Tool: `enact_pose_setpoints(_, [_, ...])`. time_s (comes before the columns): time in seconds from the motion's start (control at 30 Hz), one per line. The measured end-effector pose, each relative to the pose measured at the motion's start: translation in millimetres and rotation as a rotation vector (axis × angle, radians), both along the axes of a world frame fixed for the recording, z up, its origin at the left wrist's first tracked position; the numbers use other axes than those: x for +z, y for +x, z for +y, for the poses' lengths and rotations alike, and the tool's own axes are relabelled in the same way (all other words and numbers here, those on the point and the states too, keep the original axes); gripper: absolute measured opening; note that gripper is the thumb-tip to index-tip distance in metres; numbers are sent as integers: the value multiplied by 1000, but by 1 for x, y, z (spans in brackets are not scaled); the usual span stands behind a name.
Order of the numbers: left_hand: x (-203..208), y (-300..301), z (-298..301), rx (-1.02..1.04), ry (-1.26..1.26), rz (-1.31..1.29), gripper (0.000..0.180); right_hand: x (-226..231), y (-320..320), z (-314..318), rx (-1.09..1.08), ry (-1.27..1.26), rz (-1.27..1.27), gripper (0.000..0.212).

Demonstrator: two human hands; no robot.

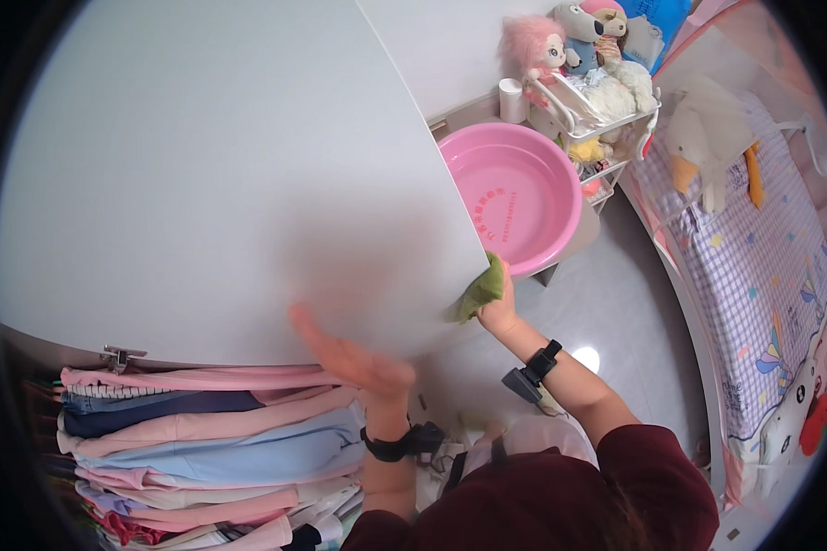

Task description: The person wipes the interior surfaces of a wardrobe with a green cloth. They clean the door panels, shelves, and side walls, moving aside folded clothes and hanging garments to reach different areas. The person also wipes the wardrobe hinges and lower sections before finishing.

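A large pale wardrobe door (202, 184) stands swung out across the left and middle of the view. At its right edge, my right hand (498, 308) grips a green cloth (482, 290), which presses against the door's edge. My left hand (354, 363) is by the door's lower part in view, fingers stretched out and holding nothing. A blurred reflection shows on the door's surface above it; whether the palm touches the door I cannot tell. Both wrists wear black straps.
Clothes (220, 441) hang packed at lower left, beside a metal hinge (119, 356). Beyond the door, a pink basin (556, 174) rests on a low stool. A white trolley (606, 124) holds plush toys. On the right is a bed (735, 275) with a checked sheet and netting.
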State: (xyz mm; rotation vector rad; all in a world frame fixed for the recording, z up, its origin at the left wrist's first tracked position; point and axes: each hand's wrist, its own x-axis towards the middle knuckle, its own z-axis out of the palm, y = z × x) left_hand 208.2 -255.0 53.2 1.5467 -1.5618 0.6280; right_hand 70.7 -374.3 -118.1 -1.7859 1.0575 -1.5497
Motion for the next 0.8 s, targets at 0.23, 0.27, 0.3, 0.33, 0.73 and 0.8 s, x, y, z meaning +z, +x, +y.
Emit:
enact_pose_setpoints(0.23, [2, 3, 5, -70, -471, 94, 79, 81, 5, 4, -50, -142, -72, 57])
enact_pose_setpoints(0.27, [10, 8, 13, -87, -404, -1, 76, 115, 10, -5, -111, -364, -127, 62])
enact_pose_setpoints(0.3, [18, 13, 20, -91, -349, -103, 73, 152, 14, -13, -171, -487, -86, 68])
enact_pose_setpoints(0.33, [24, 15, 26, -119, -377, -70, 72, 191, 18, -21, -232, -646, -83, 74])
enact_pose_setpoints(0.73, [14, 87, 101, 58, -471, 233, 66, 274, 144, 54, -181, -1042, 390, 89])
enact_pose_setpoints(0.8, [-13, 101, 101, 99, -500, 217, 67, 222, 177, 71, -181, -1125, 561, 72])
